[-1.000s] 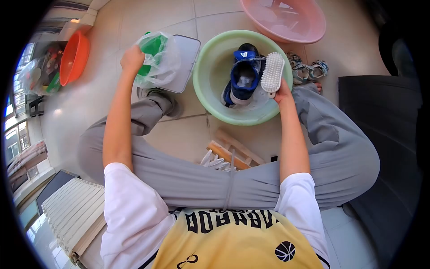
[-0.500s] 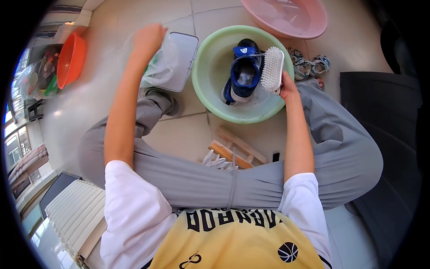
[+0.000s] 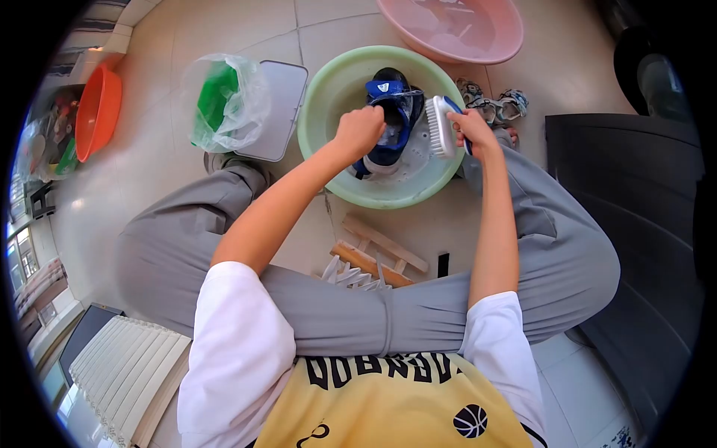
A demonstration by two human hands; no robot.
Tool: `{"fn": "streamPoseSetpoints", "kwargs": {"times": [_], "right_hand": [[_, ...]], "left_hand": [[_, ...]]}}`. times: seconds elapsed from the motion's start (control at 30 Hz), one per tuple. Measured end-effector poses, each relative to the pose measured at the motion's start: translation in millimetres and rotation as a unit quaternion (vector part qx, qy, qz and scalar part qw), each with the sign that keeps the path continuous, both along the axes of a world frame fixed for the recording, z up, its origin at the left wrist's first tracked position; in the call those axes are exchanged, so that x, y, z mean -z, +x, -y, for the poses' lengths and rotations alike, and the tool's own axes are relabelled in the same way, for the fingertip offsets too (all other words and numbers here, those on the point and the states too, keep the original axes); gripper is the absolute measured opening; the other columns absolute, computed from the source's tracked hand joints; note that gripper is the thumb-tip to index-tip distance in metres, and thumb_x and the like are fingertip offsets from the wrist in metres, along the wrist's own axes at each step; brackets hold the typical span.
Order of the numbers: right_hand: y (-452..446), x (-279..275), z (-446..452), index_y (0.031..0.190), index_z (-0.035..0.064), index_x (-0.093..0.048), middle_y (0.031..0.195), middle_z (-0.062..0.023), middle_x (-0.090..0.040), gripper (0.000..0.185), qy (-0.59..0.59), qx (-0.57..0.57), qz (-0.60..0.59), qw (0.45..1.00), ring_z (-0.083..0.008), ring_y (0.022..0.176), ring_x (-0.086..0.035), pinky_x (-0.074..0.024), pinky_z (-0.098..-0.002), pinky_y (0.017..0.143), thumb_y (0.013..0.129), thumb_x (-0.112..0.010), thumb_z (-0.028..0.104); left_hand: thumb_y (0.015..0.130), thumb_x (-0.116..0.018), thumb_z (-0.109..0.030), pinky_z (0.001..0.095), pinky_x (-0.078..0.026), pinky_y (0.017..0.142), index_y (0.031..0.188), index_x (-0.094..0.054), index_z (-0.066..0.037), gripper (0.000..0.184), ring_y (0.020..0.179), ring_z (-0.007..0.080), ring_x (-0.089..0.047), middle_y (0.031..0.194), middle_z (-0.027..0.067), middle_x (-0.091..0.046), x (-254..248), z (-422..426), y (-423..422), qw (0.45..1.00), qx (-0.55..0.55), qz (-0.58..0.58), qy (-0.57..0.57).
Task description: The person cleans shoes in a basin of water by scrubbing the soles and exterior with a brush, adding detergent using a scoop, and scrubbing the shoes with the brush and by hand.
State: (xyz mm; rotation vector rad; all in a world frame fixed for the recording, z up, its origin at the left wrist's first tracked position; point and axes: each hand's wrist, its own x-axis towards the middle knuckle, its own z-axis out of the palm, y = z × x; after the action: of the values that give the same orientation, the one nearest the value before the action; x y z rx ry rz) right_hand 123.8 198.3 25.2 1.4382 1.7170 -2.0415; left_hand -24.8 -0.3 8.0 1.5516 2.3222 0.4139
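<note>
A blue shoe with a dark toe and white lining sits in a light green basin with some suds. Over the shoe's opening, at its left side, is my left hand, its fingers closed. What they hold, if anything, is hidden. My right hand grips a scrub brush with white bristles and a blue-and-white body. The brush is above the basin's right side, its bristles facing left toward the shoe.
Left of the basin, a clear plastic bag with a green packet rests by a grey rectangular lid. A pink basin stands beyond, with sandals to the right. Nearer me are a wooden stool and an orange basin far left.
My left hand has moved right from the plastic bag to the shoe. My right hand has turned the brush so its bristles face left instead of up.
</note>
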Motion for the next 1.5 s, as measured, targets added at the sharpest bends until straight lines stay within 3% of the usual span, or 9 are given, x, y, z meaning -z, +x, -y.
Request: {"fn": "streamPoseSetpoints", "kwargs": {"times": [0.1, 0.27, 0.57, 0.73, 0.97, 1.13, 1.3, 1.43, 1.5], "right_hand": [[-14, 37, 25, 0.115, -0.0152, -0.021, 0.076, -0.0219, -0.056, 0.058, 0.134, -0.017, 0.093, 0.986, -0.0287, 0.058, -0.059, -0.0453, -0.0385, 0.046, 0.074, -0.054, 0.011], [-16, 47, 62, 0.111, -0.0084, -0.027, 0.093, -0.0349, -0.055, 0.048, 0.271, -0.021, 0.163, 0.948, -0.048, 0.09, -0.054, -0.042, -0.0473, 0.081, 0.077, -0.052, 0.013], [-18, 68, 69, 0.112, -0.0015, -0.035, 0.101, -0.0282, -0.055, 0.046, 0.245, 0.072, 0.117, 0.96, -0.0427, 0.094, -0.054, -0.0419, -0.0433, 0.082, 0.077, -0.056, 0.021], [-14, 70, 70, 0.111, -0.0011, -0.038, 0.101, -0.0259, -0.056, 0.045, 0.24, 0.103, 0.106, 0.959, -0.0405, 0.092, -0.056, -0.0424, -0.0417, 0.081, 0.077, -0.058, 0.021], [-16, 78, 67, 0.111, -0.0005, -0.035, 0.098, -0.0295, -0.055, 0.042, 0.244, 0.111, 0.108, 0.957, -0.0438, 0.091, -0.054, -0.0413, -0.0451, 0.081, 0.077, -0.055, 0.017], [-13, 93, 63, 0.109, -0.0004, -0.037, 0.098, -0.0291, -0.055, 0.042, 0.199, 0.121, 0.113, 0.966, -0.0436, 0.091, -0.055, -0.0415, -0.0444, 0.082, 0.076, -0.056, 0.017], [-17, 83, 65, 0.109, -0.0007, -0.039, 0.099, -0.0282, -0.056, 0.041, 0.222, 0.123, 0.117, 0.96, -0.0428, 0.092, -0.055, -0.0414, -0.0439, 0.082, 0.076, -0.056, 0.018], [-9, 107, 63, 0.107, -0.0004, -0.039, 0.098, -0.0274, -0.056, 0.04, 0.202, 0.134, 0.12, 0.963, -0.0426, 0.091, -0.055, -0.0415, -0.0439, 0.082, 0.076, -0.056, 0.018], [-10, 117, 63, 0.109, -0.0001, -0.042, 0.077, -0.0122, -0.059, 0.043, 0.343, 0.113, 0.117, 0.925, -0.0199, 0.054, -0.057, -0.045, -0.0316, 0.05, 0.076, -0.06, 0.022]], "left_hand": [[0.077, -0.055, -0.013, 0.0415, -0.048, 0.067, 0.085, -0.053, -0.003, 0.013, 0.077, 0.0334, -0.058, 0.084, 0.0137, -0.058, 10, -10, -8, 0.989, 0.143, 0.003, -0.03], [0.073, -0.052, -0.004, 0.0379, -0.05, 0.072, 0.091, -0.064, -0.007, 0.022, 0.088, 0.0296, -0.061, 0.095, 0.0139, -0.063, 14, -37, -13, 0.903, 0.361, 0.039, -0.232], [0.076, -0.054, -0.014, 0.0347, -0.042, 0.09, 0.096, -0.064, -0.008, 0.024, 0.102, 0.0264, -0.054, 0.128, 0.0105, -0.044, 29, -39, -38, 0.83, 0.454, -0.176, -0.272], [0.074, -0.048, -0.005, 0.0398, -0.044, 0.085, 0.099, -0.057, 0.001, 0.027, 0.1, 0.0336, -0.053, 0.118, 0.0188, -0.049, -2, -54, -21, 0.823, 0.351, 0.096, -0.435], [0.074, -0.044, -0.004, 0.039, -0.042, 0.089, 0.105, -0.054, 0.006, 0.034, 0.106, 0.0322, -0.051, 0.122, 0.0209, -0.046, 38, -32, -26, 0.907, 0.305, -0.018, -0.289], [0.07, -0.046, -0.004, 0.0421, -0.043, 0.079, 0.099, -0.057, 0.003, 0.032, 0.087, 0.0351, -0.057, 0.094, 0.0219, -0.059, 33, -51, -18, 0.799, 0.463, 0.146, -0.356], [0.069, -0.046, -0.004, 0.0408, -0.044, 0.076, 0.091, -0.062, -0.002, 0.027, 0.083, 0.0364, -0.056, 0.089, 0.0205, -0.06, 27, -48, -42, 0.888, 0.364, 0.146, -0.24], [0.073, -0.053, -0.012, 0.0349, -0.047, 0.073, 0.085, -0.068, -0.007, 0.02, 0.083, 0.0254, -0.062, 0.087, 0.0121, -0.066, 48, -76, -41, 0.801, 0.376, 0.211, -0.415], [0.07, -0.053, -0.013, 0.0357, -0.046, 0.076, 0.088, -0.066, -0.004, 0.024, 0.085, 0.028, -0.06, 0.09, 0.0171, -0.064, 47, -89, -38, 0.825, 0.331, 0.172, -0.424]]}}
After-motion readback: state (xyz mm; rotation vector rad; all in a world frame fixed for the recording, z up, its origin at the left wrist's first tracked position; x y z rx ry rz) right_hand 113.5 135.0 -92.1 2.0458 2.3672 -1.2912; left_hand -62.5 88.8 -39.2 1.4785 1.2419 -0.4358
